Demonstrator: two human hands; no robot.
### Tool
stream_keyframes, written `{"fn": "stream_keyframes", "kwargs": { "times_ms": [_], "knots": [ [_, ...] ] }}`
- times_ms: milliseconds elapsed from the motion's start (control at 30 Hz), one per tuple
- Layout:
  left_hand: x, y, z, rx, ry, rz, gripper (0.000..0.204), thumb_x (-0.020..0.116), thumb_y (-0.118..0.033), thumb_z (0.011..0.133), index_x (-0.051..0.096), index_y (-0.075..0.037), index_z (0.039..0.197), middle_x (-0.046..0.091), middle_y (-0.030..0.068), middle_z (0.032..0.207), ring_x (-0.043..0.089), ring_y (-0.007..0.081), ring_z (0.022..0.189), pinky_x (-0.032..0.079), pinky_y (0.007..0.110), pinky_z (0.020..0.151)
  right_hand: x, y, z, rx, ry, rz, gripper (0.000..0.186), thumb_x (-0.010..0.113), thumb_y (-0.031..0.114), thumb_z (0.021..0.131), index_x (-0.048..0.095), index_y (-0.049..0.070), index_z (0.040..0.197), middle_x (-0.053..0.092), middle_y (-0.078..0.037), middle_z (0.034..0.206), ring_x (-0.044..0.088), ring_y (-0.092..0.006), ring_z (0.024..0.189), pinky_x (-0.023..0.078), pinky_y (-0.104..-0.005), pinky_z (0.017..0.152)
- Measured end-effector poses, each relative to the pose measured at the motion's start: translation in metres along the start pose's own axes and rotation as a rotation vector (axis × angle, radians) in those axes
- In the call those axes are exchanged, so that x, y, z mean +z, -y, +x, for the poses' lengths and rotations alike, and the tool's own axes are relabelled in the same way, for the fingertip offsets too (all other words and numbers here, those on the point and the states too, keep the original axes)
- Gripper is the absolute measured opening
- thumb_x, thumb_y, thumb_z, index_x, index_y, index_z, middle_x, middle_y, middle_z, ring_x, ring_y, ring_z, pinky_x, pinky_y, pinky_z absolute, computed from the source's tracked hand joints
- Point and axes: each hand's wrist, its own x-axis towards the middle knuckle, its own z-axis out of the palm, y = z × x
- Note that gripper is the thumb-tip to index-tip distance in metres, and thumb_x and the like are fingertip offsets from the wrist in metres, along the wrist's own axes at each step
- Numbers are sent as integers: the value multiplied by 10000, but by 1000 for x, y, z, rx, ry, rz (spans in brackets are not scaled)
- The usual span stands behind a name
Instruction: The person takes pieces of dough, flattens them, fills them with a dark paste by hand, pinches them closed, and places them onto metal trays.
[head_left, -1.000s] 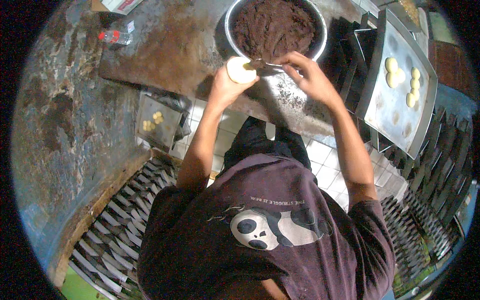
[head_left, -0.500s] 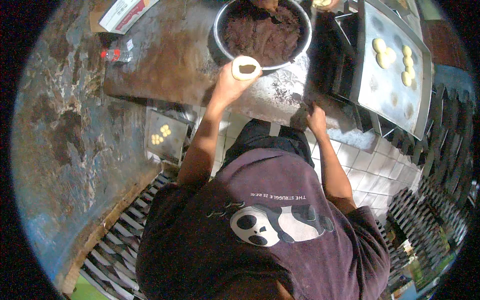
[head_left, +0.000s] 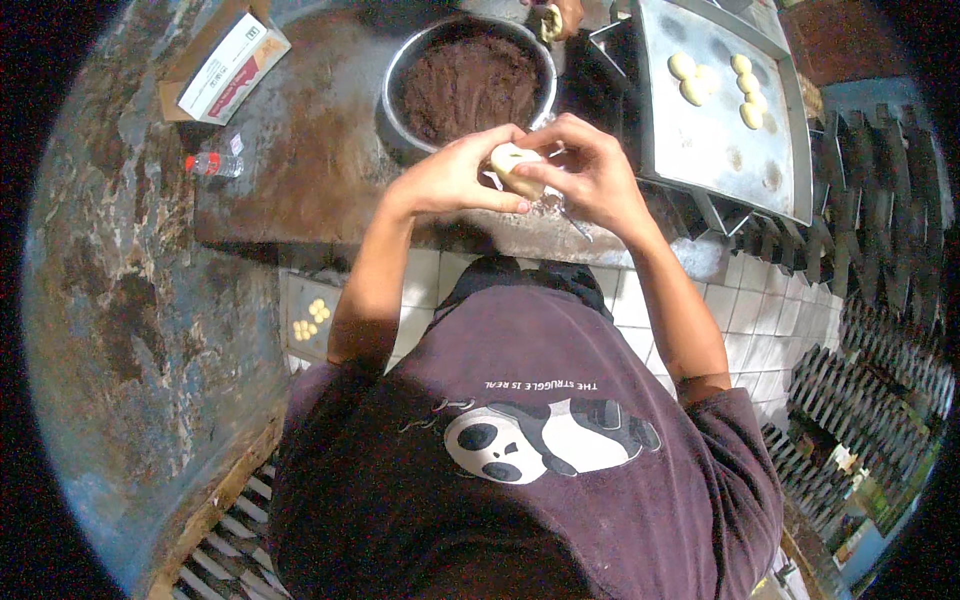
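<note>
In front of me, both hands meet at a pale piece of dough (head_left: 520, 180) with its edges drawn inward at the top. My left hand (head_left: 450, 182) cups it from the left, thumb along the near side. The fingers and thumb of my right hand (head_left: 597, 178) pinch it from the right. Just below the right hand shows a thin silvery thing (head_left: 580, 230), too small to make out. Directly beyond my hands stands a round metal bowl (head_left: 388, 112) of dark brown filling (head_left: 465, 85). The filling inside the dough is mostly hidden now.
On the right, a metal tray (head_left: 705, 160) carries several dough balls (head_left: 692, 90). Another person's hand (head_left: 570, 15) holds dough at the far edge. A carton (head_left: 225, 75) and a plastic bottle (head_left: 215, 165) are at the left. A lower tray (head_left: 300, 295) holds more balls.
My right hand has come up from the table's near edge to the dough. The dough's wide opening has narrowed. The other person's hand has left the bowl. The whole view has shifted.
</note>
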Motion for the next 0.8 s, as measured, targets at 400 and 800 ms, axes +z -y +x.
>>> {"fn": "stream_keyframes", "kwargs": {
  "times_ms": [400,800],
  "knots": [
    [47,-27,-1,-108,-361,-684,287,577,-208,939,615,-48,1174,618,5,869,511,33,610,368,189,500,-21,71,2,-359,89,-496,636,898,274,764,654,86,1321,588,-143,1166,660,-258,970,569,-370,836],
    [84,-52,37,45,-425,-652,268,627,-228,992,598,-34,1175,623,11,938,547,36,650,428,199,492,-73,86,-31,-154,-73,-310,625,777,163,868,583,140,1462,557,-152,1304,644,-187,929,559,-341,843]
  ]
}}
